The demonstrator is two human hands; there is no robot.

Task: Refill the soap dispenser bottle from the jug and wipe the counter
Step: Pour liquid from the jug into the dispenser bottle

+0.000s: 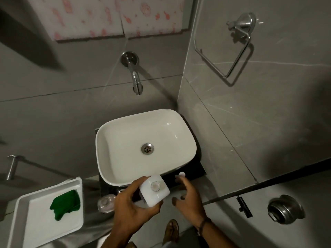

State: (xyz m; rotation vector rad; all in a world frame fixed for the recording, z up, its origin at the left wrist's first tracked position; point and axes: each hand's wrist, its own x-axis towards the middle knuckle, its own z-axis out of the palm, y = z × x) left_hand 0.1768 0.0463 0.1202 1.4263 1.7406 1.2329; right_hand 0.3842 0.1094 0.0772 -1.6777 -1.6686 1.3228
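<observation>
my left hand wraps around a white square bottle, fingers closed on its sides, holding it just in front of the sink rim with its open mouth facing up. my right hand hangs beside it, fingers spread and loosely curled, holding nothing; a small white cap lies on the dark counter at my fingertips. a clear jug stands on the counter left of the bottle. a green cloth lies in a white tray further left. the tap juts from the wall above the sink.
</observation>
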